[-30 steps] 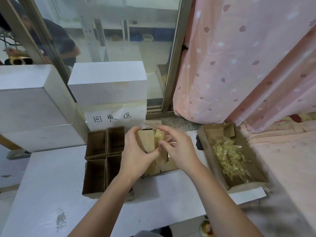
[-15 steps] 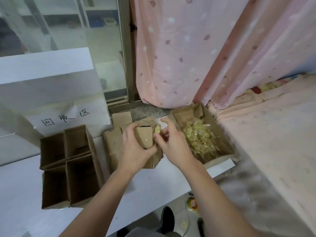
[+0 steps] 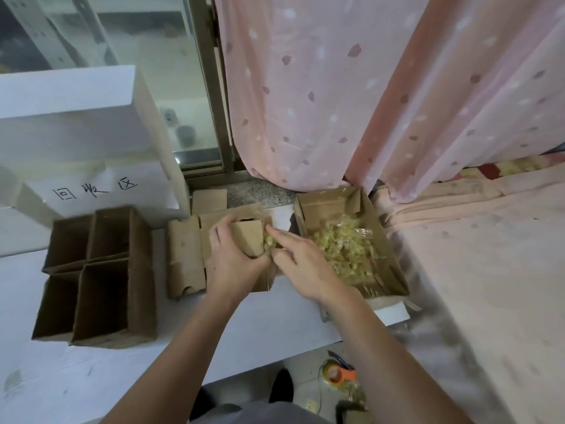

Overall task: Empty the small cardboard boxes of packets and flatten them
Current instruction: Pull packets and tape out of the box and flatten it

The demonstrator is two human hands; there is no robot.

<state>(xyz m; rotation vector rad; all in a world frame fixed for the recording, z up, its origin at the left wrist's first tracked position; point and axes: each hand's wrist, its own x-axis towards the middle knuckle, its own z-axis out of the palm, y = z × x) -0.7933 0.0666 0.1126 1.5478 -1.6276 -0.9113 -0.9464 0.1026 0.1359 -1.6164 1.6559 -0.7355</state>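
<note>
- The left hand (image 3: 235, 264) still grips the small cardboard box (image 3: 246, 240) at the worktop (image 3: 275, 325) centre — its mouth now tipped toward three o'clock.
- The right hand (image 3: 305, 264) has its fingers (image 3: 276, 237) pinched narrow on a clump of yellow packets (image 3: 269, 241), now half out.
- They look bound for the cardboard tray (image 3: 394, 270) at three o'clock — box nearly emptied, flattening not yet begun.
- Four open boxes (image 3: 91, 276) wait at nine o'clock.

Brown cardboard boxes (image 3: 101, 276), yellow clear-wrapped packets (image 3: 342, 249), white bench (image 3: 214, 325), pink curtain (image 3: 336, 87) with darker and white spots, orange tape roll (image 3: 339, 376)
</note>
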